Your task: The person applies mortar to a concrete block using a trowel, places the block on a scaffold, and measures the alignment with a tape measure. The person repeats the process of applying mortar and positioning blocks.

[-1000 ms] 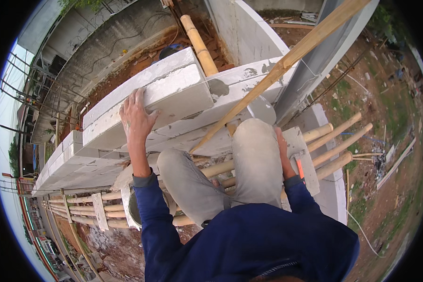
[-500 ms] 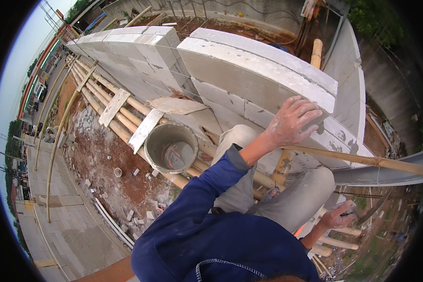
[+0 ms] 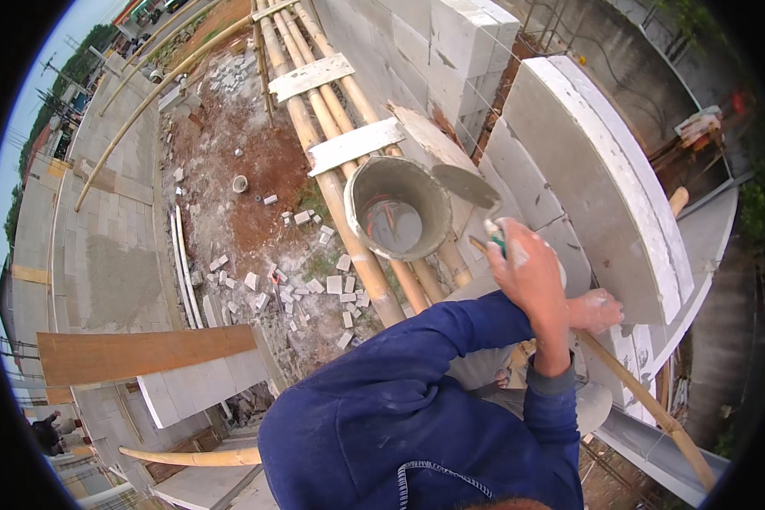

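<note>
In my right hand (image 3: 525,265) is a trowel (image 3: 467,187), held by its green handle with the fingers closed round it. Its grey blade points away beside the rim of a mortar-smeared bucket (image 3: 440,208). Some grey material lies at the bucket's bottom. My left hand (image 3: 597,310) comes out from behind my right forearm and rests against the pale block wall (image 3: 595,187), its fingers bent but apparently holding nothing. My right forearm hides part of the left wrist. A large upright block forms the top of the wall close by.
Bamboo poles (image 3: 323,110) run along the wall, with white-smeared boards (image 3: 357,144) laid across them. Below left, broken block pieces (image 3: 342,285) litter reddish ground. A wooden strip (image 3: 654,408) slants at the lower right. A brown plank (image 3: 144,353) lies at the left.
My right hand has brought the trowel from the lower right across to the bucket. The left hand has come off the wall's top to a lower place. The view has turned leftward.
</note>
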`<act>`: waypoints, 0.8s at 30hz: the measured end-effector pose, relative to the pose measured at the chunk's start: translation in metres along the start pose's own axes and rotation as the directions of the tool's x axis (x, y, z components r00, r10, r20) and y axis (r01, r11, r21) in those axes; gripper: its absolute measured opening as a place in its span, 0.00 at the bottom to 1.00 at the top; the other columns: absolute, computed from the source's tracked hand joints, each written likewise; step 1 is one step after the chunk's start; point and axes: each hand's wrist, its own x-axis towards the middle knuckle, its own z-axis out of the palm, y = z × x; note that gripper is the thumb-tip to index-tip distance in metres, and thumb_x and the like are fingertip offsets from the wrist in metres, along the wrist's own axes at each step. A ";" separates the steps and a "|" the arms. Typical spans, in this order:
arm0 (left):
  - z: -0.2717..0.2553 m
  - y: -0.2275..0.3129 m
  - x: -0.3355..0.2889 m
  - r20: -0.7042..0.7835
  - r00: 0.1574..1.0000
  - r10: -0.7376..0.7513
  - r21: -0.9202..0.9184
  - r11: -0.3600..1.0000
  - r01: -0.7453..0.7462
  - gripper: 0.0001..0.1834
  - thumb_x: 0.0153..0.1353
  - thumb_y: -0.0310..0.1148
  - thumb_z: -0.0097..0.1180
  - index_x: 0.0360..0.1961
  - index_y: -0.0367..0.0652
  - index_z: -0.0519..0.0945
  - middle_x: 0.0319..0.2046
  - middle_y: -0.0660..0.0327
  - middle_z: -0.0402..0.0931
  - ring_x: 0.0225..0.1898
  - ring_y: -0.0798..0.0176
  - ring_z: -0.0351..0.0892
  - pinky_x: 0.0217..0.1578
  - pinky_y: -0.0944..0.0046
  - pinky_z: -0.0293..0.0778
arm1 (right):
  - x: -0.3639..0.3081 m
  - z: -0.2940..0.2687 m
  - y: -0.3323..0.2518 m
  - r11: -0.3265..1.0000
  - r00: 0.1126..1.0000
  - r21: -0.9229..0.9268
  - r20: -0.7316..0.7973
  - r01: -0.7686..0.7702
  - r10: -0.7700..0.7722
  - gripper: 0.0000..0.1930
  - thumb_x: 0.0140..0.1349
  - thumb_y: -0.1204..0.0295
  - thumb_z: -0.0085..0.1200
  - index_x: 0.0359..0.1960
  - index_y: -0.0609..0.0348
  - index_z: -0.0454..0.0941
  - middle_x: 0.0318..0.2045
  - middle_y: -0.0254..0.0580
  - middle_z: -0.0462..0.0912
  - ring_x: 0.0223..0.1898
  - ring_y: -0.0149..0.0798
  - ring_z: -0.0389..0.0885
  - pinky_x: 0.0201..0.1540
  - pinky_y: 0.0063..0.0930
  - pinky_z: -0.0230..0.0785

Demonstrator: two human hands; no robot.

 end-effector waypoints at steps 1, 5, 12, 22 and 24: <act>0.006 -0.014 -0.016 0.021 0.999 -0.041 0.011 0.999 0.041 0.16 0.66 0.36 0.63 0.52 0.44 0.83 0.50 0.51 0.82 0.51 0.47 0.84 0.53 0.48 0.80 | 0.018 0.032 -0.001 1.000 0.990 0.019 0.140 0.003 -0.006 0.13 0.66 0.68 0.58 0.48 0.61 0.77 0.38 0.58 0.86 0.41 0.64 0.87 0.45 0.56 0.79; 0.016 -0.015 -0.014 0.091 0.996 -0.019 -0.059 0.998 0.024 0.16 0.68 0.37 0.62 0.54 0.46 0.83 0.52 0.49 0.83 0.53 0.44 0.84 0.55 0.47 0.80 | 0.049 0.113 -0.003 0.998 0.960 0.020 0.275 -0.059 0.051 0.16 0.63 0.68 0.58 0.47 0.68 0.78 0.37 0.59 0.88 0.39 0.56 0.91 0.39 0.50 0.83; -0.041 -0.061 0.007 0.294 0.941 -0.165 0.060 0.986 0.154 0.19 0.67 0.36 0.64 0.56 0.43 0.83 0.50 0.48 0.85 0.52 0.40 0.85 0.53 0.45 0.80 | 0.085 0.269 -0.035 0.994 0.933 -0.043 0.349 0.104 -0.083 0.12 0.43 0.68 0.73 0.33 0.48 0.94 0.33 0.39 0.93 0.38 0.44 0.93 0.31 0.49 0.83; -0.043 -0.037 0.004 0.441 0.887 -0.137 0.081 0.990 0.113 0.19 0.65 0.32 0.67 0.56 0.38 0.85 0.43 0.49 0.88 0.41 0.49 0.88 0.46 0.50 0.81 | 0.079 0.198 -0.025 0.991 0.976 0.130 0.204 0.044 -0.070 0.11 0.45 0.68 0.68 0.30 0.60 0.90 0.31 0.50 0.91 0.37 0.53 0.92 0.34 0.47 0.81; -0.043 -0.039 0.003 0.445 0.883 -0.149 0.102 0.988 0.116 0.19 0.65 0.33 0.67 0.56 0.41 0.85 0.43 0.50 0.88 0.42 0.47 0.89 0.47 0.49 0.82 | 0.055 0.148 -0.026 0.970 0.991 0.243 0.122 0.017 -0.048 0.18 0.47 0.68 0.67 0.40 0.63 0.90 0.32 0.54 0.90 0.38 0.57 0.91 0.38 0.48 0.81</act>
